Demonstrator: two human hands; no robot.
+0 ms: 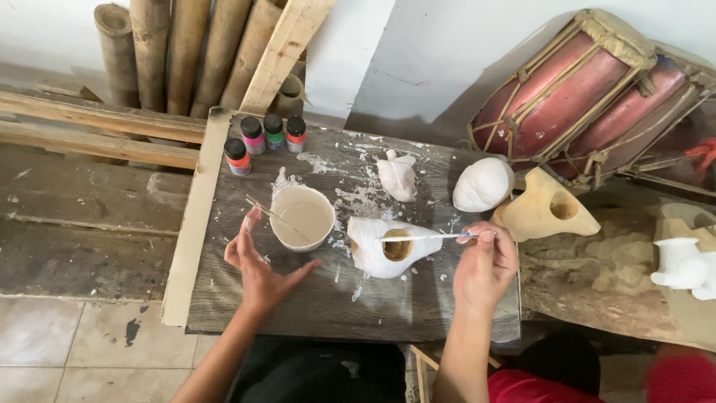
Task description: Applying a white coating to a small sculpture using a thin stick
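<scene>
Two hands: yours, both on the board (246,298).
Left hand (257,269): fingers spread, beside the cup (302,216) at 10 o'clock.
Right hand (485,265): pinches the brush (421,237), tip on the white figure (388,250) at centre.
Paint bottles (265,138): 11 o'clock.

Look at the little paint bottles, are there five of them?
No, only four small paint bottles stand at the back of the wooden board, behind the white bowl beside the left hand.
</scene>
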